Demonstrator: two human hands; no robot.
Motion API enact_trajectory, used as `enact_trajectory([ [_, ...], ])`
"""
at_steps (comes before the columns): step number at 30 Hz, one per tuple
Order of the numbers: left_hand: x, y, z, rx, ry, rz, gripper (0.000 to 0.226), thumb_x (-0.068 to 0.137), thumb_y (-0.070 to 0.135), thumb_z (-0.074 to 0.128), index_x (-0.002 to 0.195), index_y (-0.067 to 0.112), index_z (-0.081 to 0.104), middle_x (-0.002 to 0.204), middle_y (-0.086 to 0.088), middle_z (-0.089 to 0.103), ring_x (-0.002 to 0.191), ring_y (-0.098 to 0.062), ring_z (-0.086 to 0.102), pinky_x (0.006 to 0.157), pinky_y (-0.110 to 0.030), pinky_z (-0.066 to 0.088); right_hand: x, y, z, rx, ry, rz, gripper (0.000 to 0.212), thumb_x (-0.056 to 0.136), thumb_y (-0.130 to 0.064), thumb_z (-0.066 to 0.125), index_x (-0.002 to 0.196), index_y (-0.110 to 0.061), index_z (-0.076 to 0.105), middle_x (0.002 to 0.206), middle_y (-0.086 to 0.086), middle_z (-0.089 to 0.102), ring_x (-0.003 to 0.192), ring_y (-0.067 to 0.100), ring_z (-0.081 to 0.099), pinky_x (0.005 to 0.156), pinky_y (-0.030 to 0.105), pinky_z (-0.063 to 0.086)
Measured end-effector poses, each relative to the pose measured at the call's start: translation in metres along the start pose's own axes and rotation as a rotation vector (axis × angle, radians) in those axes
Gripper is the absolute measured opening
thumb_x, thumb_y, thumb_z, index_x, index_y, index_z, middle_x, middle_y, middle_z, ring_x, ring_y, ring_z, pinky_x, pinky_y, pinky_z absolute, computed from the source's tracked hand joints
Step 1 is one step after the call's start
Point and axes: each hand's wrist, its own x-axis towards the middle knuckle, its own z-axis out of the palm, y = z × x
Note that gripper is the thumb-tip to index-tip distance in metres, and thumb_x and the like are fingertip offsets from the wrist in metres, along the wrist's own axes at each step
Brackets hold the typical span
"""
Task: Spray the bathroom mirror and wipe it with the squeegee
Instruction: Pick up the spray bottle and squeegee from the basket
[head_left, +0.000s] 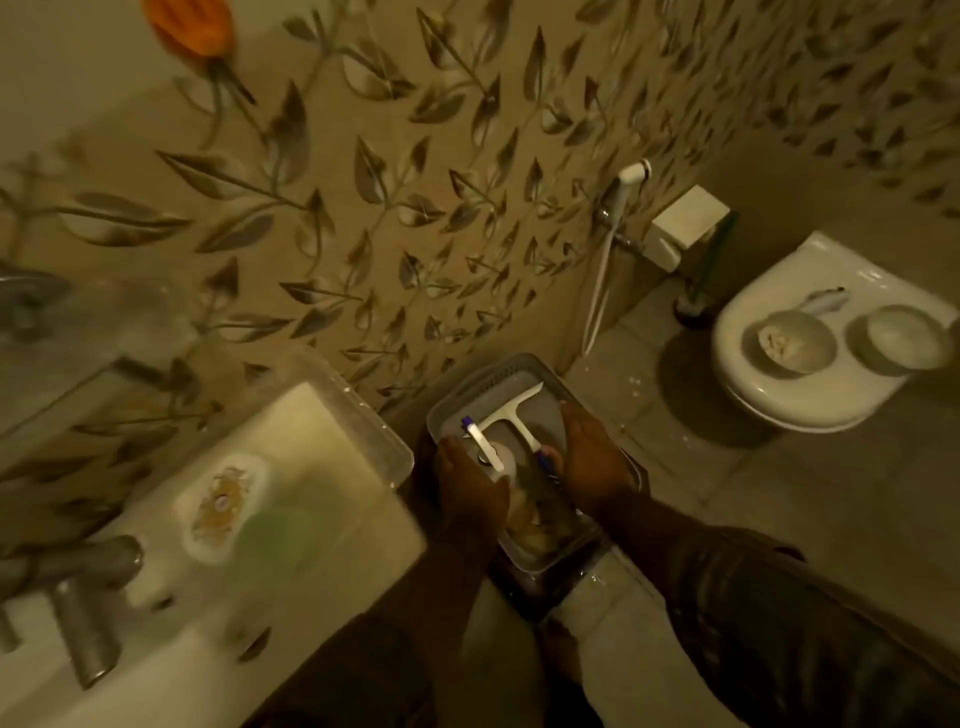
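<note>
A grey plastic basket (485, 376) is held low between the sink and the toilet. My left hand (467, 480) grips its left rim and my right hand (592, 462) grips its right rim. Inside lies a white squeegee (511, 413), blade toward the wall, handle toward me. Beside it lies a white spray bottle (485, 449) with a blue tip, over some cloths. The mirror is not in view.
A white sink counter (291, 467) with a soap dish and a chrome tap (83, 613) lies at left. A closed toilet (810, 353) with two bowls on its lid stands at right. A bidet sprayer (626, 187) hangs on the leaf-patterned wall.
</note>
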Motion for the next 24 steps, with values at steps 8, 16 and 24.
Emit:
enact_trajectory([
  [8,0.052,-0.011,0.058,-0.085,-0.036,-0.011,0.111,0.076,0.029,0.077,0.152,0.009,-0.002,0.158,-0.014,0.020,0.144,-0.030,0.022,0.116,-0.047,0.025,0.048,0.023,0.047,0.158,-0.302,0.253,0.059,0.094,-0.025,0.063,0.147,-0.015,0.040,0.151,0.010,0.041,0.134,0.032,0.046,0.114,0.045,0.040],
  [16,0.073,-0.006,0.065,-0.048,0.184,-0.062,0.098,0.077,0.046,0.071,0.149,0.004,0.021,0.150,-0.016,0.036,0.138,-0.027,0.036,0.112,-0.034,0.028,0.056,0.040,0.080,0.247,-0.343,0.413,0.037,0.095,-0.023,0.059,0.131,-0.016,0.053,0.118,0.009,0.066,0.108,0.027,0.064,0.102,0.048,0.051],
  [24,0.062,0.016,0.050,-0.123,0.350,0.064,0.064,0.082,0.026,0.066,0.139,0.004,0.044,0.130,-0.016,0.059,0.118,-0.028,0.058,0.097,-0.029,0.040,0.044,0.040,0.058,0.391,-0.394,0.313,0.035,0.096,-0.030,0.060,0.127,-0.019,0.049,0.107,0.004,0.069,0.095,0.020,0.068,0.088,0.039,0.057],
])
